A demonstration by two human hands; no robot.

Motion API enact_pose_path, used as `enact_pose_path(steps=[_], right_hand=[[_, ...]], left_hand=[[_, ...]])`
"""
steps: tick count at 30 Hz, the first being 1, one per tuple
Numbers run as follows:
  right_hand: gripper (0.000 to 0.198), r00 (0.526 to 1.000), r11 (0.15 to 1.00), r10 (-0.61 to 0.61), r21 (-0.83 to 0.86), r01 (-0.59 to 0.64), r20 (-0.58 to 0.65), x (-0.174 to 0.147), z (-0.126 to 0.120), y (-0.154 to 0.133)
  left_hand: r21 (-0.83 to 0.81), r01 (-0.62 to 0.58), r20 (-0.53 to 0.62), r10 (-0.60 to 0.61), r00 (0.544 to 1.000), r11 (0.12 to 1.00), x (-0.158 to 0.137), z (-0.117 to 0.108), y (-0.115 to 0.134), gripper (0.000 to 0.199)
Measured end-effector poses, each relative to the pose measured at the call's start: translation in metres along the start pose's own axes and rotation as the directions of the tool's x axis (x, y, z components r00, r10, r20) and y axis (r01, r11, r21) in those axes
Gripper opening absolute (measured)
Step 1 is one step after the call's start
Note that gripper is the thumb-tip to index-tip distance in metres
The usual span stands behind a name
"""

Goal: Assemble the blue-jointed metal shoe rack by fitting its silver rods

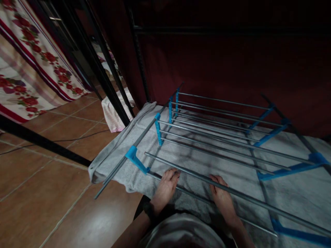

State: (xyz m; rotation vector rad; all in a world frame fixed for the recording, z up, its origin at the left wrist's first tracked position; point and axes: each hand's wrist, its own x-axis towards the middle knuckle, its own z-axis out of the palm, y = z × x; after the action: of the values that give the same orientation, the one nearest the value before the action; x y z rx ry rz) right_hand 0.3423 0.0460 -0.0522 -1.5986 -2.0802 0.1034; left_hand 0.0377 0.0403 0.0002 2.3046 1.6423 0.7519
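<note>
A rack of grey metal tubes (207,139) with blue plastic brackets (136,160) lies on a grey cloth (108,155) in front of me. Its nearest upper tube (191,172) has a free left end, apart from the blue bracket beside it. My left hand (168,184) crosses over the lower front tube, fingers curled with their tips near the upper tube; what lies under the palm is hidden. Farther right, my right hand (222,196) has its fingers around the upper tube, which passes across them. Both hands are close to my body.
Black metal frame bars (95,58) stand at the left. A floral curtain (33,62) hangs beyond them, and a striped cloth (116,110) lies on the tiled floor (69,186). A cable (64,140) runs across the tiles. Behind the rack is a dark red panel (207,65).
</note>
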Motion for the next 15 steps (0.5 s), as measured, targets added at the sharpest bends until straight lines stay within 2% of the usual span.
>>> enact_pose_path(steps=[4, 7, 12, 15], right_hand=[[0.037, 0.999, 0.999, -0.041, 0.034, 0.042, -0.018, -0.004, 0.0, -0.017], [0.036, 0.993, 0.991, -0.11, 0.075, 0.112, -0.028, -0.013, 0.0, -0.043], [0.036, 0.971, 0.966, -0.227, 0.143, 0.213, 0.083, -0.018, 0.0, -0.076], [0.034, 0.968, 0.97, -0.221, 0.13, 0.206, 0.117, -0.013, -0.005, -0.086]], left_hand=[[-0.037, -0.04, -0.083, 0.037, 0.996, 0.999, -0.018, -0.005, 0.003, 0.033], [-0.057, -0.01, -0.178, -0.001, 0.984, 0.998, -0.035, -0.008, -0.002, 0.033], [-0.122, 0.107, -0.303, -0.14, 0.943, 0.987, -0.062, -0.016, -0.02, 0.033], [-0.055, 0.112, -0.319, -0.124, 0.94, 0.992, -0.067, -0.019, -0.033, 0.034]])
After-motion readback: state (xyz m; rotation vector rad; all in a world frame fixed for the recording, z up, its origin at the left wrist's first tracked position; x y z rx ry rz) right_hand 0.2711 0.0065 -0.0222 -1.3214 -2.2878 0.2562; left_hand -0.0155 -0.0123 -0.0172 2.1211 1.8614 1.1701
